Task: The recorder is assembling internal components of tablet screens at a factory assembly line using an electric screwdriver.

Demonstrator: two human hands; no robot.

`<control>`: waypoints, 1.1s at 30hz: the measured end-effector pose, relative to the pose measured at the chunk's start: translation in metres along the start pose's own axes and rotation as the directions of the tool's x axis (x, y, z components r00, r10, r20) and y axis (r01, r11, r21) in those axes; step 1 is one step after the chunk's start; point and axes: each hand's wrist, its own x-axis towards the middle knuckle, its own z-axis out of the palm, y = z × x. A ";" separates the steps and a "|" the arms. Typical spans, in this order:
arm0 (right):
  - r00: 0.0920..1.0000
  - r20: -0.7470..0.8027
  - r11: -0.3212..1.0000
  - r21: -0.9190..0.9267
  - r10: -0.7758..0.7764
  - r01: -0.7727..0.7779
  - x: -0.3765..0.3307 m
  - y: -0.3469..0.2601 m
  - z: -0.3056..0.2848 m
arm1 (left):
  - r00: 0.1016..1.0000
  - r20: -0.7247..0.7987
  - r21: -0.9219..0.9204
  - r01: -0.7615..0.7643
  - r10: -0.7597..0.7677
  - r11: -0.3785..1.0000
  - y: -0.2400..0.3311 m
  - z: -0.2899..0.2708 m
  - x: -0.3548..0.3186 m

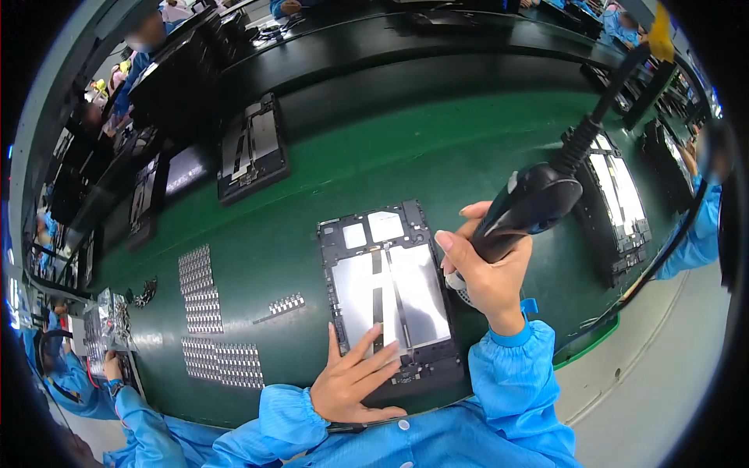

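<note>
My left hand lies flat with fingers spread on the lower edge of the opened tablet chassis in front of me on the green belt, while my right hand is wrapped around the black electric screwdriver just beside its right edge. I think the driver's hanging cable could tug the tip off line, scratching the 2 silver panels. If my flat hand slips, the chassis could shift under the driver.

Green conveyor belt carries black device trays and small metal parts.
</note>
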 end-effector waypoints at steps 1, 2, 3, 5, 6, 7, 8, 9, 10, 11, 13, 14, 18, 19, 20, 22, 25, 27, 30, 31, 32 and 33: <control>1.000 0.009 1.000 0.000 0.003 -0.003 -0.001 0.000 0.001 | 0.999 0.018 0.038 -0.030 0.029 0.999 0.000 0.000 -0.001; 1.000 -0.015 1.000 0.014 0.014 -0.014 -0.003 0.000 0.002 | 0.998 0.039 0.077 -0.059 0.056 0.995 0.000 0.001 -0.002; 0.999 -0.036 0.999 0.031 0.025 -0.024 -0.002 -0.001 0.004 | 0.998 0.008 0.076 -0.058 0.058 0.995 0.000 0.003 -0.005; 0.999 -0.029 0.999 0.045 0.031 -0.030 -0.002 -0.002 0.006 | 0.996 -0.026 0.095 -0.078 0.081 0.992 -0.001 0.010 -0.012; 0.999 -0.038 0.998 0.055 0.036 -0.034 -0.003 -0.002 0.007 | 0.992 -0.048 0.112 -0.108 0.114 0.988 0.000 0.014 -0.017; 0.999 -0.040 0.995 0.097 0.011 -0.007 -0.004 -0.001 0.006 | 0.991 -0.070 0.103 -0.102 0.110 0.989 0.003 0.017 -0.019; 0.999 -0.038 0.999 0.046 0.028 -0.026 -0.004 -0.004 0.002 | 0.993 -0.075 0.113 -0.084 0.093 0.990 0.003 0.020 -0.017; 0.999 -0.051 1.000 0.023 0.008 -0.007 -0.004 -0.008 0.001 | 0.989 -0.090 0.112 -0.105 0.115 0.988 0.004 0.022 -0.016; 0.998 -0.064 1.000 0.000 -0.011 0.011 -0.003 -0.010 0.003 | 0.985 -0.105 0.111 -0.125 0.137 0.986 0.003 0.022 -0.016; 0.997 -0.071 1.000 0.001 -0.029 0.029 -0.003 -0.013 0.006 | 0.984 -0.105 0.139 -0.131 0.146 0.982 0.003 0.020 -0.016; 0.995 -0.081 0.998 -0.033 -0.054 0.051 -0.001 -0.020 0.004 | 0.993 -0.091 0.061 -0.076 0.082 0.995 0.005 0.007 -0.013; 0.996 -0.073 0.999 -0.023 -0.050 0.049 -0.001 -0.021 0.005 | 0.997 -0.071 -0.026 -0.033 0.031 0.999 0.005 0.000 -0.010; 0.994 -0.061 0.996 -0.023 -0.092 0.091 -0.003 -0.020 -0.007 | 0.885 -0.456 0.292 0.251 -0.097 0.923 -0.048 -0.044 -0.012; 0.994 -0.062 0.996 -0.023 -0.086 0.084 -0.004 -0.021 -0.007 | 0.806 -0.540 0.220 0.412 -0.241 0.884 -0.054 -0.061 -0.014; 0.995 -0.065 0.997 -0.025 -0.080 0.078 -0.004 -0.022 -0.007 | 0.776 -0.552 0.216 0.485 -0.304 0.847 -0.066 -0.071 -0.016; 0.995 -0.052 0.997 -0.010 -0.082 0.081 -0.004 -0.024 -0.008 | 0.751 -0.483 0.114 0.562 -0.449 0.819 -0.075 -0.083 -0.021; 0.995 -0.043 0.996 0.005 -0.090 0.090 -0.002 -0.027 -0.010 | 0.780 -0.329 0.092 0.588 -0.533 0.804 -0.087 -0.089 -0.023; 0.994 -0.051 0.995 0.030 -0.094 0.096 0.001 -0.029 -0.017 | 0.724 -0.264 -0.122 0.631 -0.638 0.766 -0.092 -0.086 -0.023; 0.993 -0.079 0.996 -0.005 -0.093 0.093 0.007 -0.032 -0.026 | 0.683 -0.143 -0.381 0.630 -0.717 0.676 -0.093 -0.088 -0.014; 0.993 -0.079 0.996 -0.007 -0.086 0.085 0.010 -0.030 -0.029 | 0.691 -0.124 -0.466 0.593 -0.712 0.657 -0.094 -0.090 -0.014; 0.995 -0.074 0.998 -0.008 -0.068 0.068 0.013 -0.028 -0.032 | 0.699 -0.105 -0.547 0.553 -0.707 0.628 -0.096 -0.093 -0.015; 0.996 -0.061 0.998 0.004 -0.063 0.063 0.015 -0.026 -0.034 | 0.711 -0.086 -0.559 0.545 -0.698 0.625 -0.099 -0.097 -0.017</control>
